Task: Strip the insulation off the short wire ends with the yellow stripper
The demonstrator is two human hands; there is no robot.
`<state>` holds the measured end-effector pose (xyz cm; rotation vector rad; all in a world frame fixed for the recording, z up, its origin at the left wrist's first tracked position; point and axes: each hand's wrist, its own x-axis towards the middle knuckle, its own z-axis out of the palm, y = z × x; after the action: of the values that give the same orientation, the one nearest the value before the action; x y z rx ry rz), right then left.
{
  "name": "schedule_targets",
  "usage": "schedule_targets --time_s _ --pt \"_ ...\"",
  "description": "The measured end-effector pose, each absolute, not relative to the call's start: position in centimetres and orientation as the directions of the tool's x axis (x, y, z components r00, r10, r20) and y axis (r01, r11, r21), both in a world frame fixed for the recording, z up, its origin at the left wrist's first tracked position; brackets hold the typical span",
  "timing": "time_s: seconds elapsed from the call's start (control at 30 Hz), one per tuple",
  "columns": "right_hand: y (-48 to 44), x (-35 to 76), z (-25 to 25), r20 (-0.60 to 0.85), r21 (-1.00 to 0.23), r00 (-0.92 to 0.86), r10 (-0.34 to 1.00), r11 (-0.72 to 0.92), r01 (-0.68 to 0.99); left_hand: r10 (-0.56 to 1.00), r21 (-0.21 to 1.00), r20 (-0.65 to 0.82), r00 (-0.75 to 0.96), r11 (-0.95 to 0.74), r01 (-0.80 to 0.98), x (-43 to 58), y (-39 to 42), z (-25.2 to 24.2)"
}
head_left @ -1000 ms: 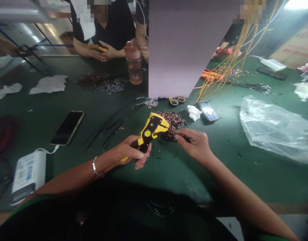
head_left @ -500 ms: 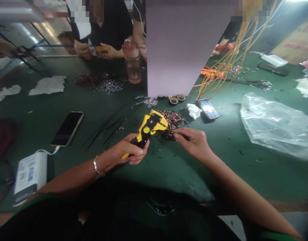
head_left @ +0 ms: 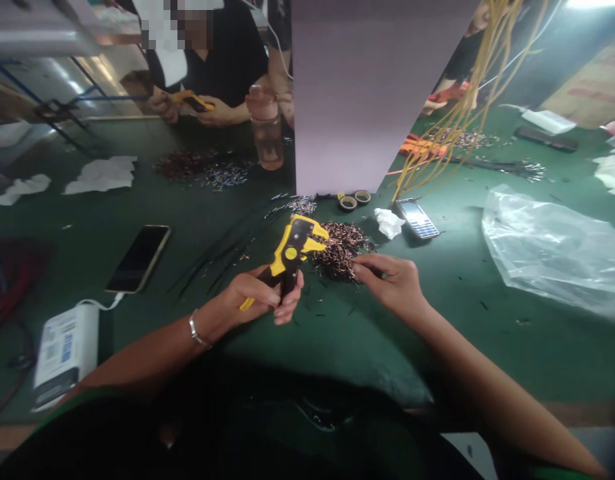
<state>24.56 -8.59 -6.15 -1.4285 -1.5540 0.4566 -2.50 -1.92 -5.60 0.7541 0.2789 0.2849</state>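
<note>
Green bench mat (head_left: 537, 360): black smartphone (head_left: 138, 259) cabled to a white power bank (head_left: 66, 348). Keypad phone (head_left: 416, 219) just beside a crumpled tissue (head_left: 388, 223), two tape rolls (head_left: 347, 203) near that. Clear plastic bag (head_left: 552, 250) at right. Pink water bottle (head_left: 266, 130) against a lilac partition (head_left: 372, 87), yellow cables (head_left: 467, 127) hanging past it. Co-worker (head_left: 212, 60) opposite holds a yellow tool (head_left: 192, 100) (type too small to tell).

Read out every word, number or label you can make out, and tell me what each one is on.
Nothing here can be read.
Barcode label on the white power bank: too small and blurred.
Red print on the cardboard carton: too blurred.
Screen of the small mobile phone: too small.
On the yellow wire stripper: no readable marking.
</note>
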Motion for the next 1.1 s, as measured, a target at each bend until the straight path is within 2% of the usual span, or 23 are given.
schedule_targets --time_s 0.17,0.43,1.1 --pt "-8.7 24.3 -6.0 0.395 -0.779 0.122 0.911 0.261 0.571 0.362 0.686 -0.127 0.923 0.705 -0.182 -2.4 -1.7 -5.5" --pt "-9.0 24.2 -5.7 0.422 -0.768 0.158 0.893 0.260 0.585 0.274 0.690 -0.103 0.956 0.712 -0.130 -2.3 -1.7 -5.7" --pt "-9.4 23.4 -4.8 0.370 -0.795 0.140 0.919 0.235 0.560 0.177 0.657 -0.102 0.979 0.751 -0.067 -2.1 -2.1 -6.2"
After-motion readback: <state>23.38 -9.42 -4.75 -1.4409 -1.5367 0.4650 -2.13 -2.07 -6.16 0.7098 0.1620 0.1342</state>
